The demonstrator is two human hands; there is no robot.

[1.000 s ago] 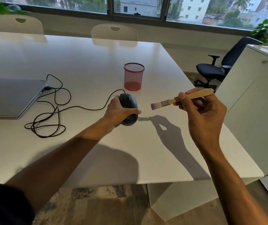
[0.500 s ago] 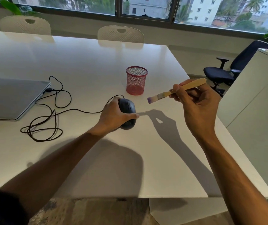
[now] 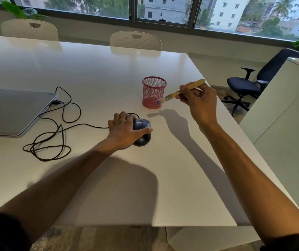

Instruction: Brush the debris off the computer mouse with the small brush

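Left hand curled down; right hand pinched, raised.

Worktop: plain glossy white. Computer mouse: dark grey-black, cord black. Small brush: pale yellow-tan wooden handle, silvery ferrule, bristles whitish shading to purple-blue at the tips. Mesh cup: red-pink wire lattice, solid pink base. Laptop: matte silver-grey. Two chairs: cream, perforated dot pattern. Office chair: navy-black. Cabinet: white. Floor: mottled grey-beige.
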